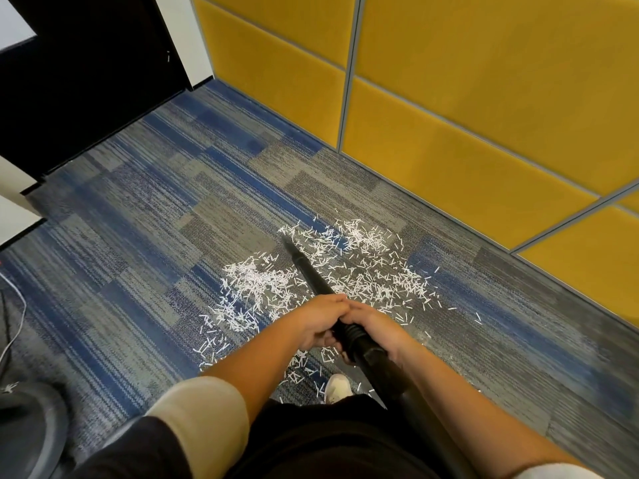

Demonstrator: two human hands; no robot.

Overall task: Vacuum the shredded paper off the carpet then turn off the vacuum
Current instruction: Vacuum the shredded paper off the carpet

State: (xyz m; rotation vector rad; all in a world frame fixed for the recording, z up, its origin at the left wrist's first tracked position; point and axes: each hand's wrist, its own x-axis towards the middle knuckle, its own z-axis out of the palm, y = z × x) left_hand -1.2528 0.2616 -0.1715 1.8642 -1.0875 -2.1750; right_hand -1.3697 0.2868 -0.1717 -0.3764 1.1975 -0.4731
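The carpet [138,202] carries a wide scatter of shredded paper [366,267] near its edge by the yellow wall [466,98]; it looks light and apt to flutter. The stiff vacuum tube [311,274] points into it, with left hand [320,321] and right hand [375,326] both wrapped round its ribbed cuff, probably the best hold.

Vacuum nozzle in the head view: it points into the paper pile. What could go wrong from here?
1. The vacuum tube, gripped by the left hand and right hand, ends in a narrow tip, so stray shredded paper at the edges may be missed.
2. The shoe stands among scraps and could press them into the carpet.
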